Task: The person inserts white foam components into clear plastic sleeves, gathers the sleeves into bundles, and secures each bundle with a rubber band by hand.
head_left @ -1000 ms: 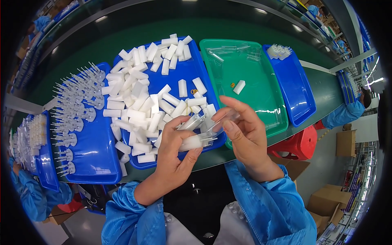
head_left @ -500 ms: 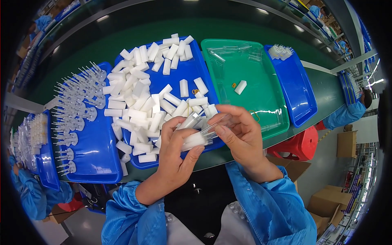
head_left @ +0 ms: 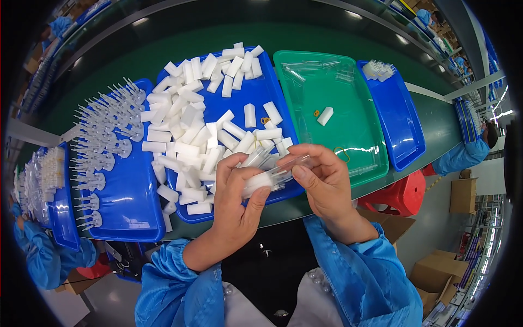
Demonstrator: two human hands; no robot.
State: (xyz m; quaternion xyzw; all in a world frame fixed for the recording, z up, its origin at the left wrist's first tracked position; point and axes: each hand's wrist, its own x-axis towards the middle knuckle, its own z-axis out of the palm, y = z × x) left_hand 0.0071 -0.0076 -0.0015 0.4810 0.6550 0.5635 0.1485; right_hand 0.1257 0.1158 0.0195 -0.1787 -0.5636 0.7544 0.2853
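My left hand [head_left: 233, 203] is closed round a white block [head_left: 257, 184], which looks like foam, along with several clear plastic tubes [head_left: 259, 158]. Between the thumb and fingers of my right hand [head_left: 332, 188] is a clear tube [head_left: 294, 162], its left end lying against the block. Fingers partly hide where tube and block meet. Both hands are raised over the near edge of a blue tray [head_left: 272, 90] heaped with loose white blocks [head_left: 188, 136]. A few yellow rubber bands [head_left: 265, 120] lie among those blocks.
To the right, a green tray [head_left: 310, 136] holds clear tubes, rubber bands and a white block; beyond it a blue tray [head_left: 400, 122] has small clear parts. White pronged parts [head_left: 106, 144] fill another blue tray [head_left: 128, 210] at left. A red stool [head_left: 400, 195] stands below; co-workers sit both sides.
The view has shifted slightly. In my right fingers the clear tube has tipped flatter against the block; both hands keep their hold.
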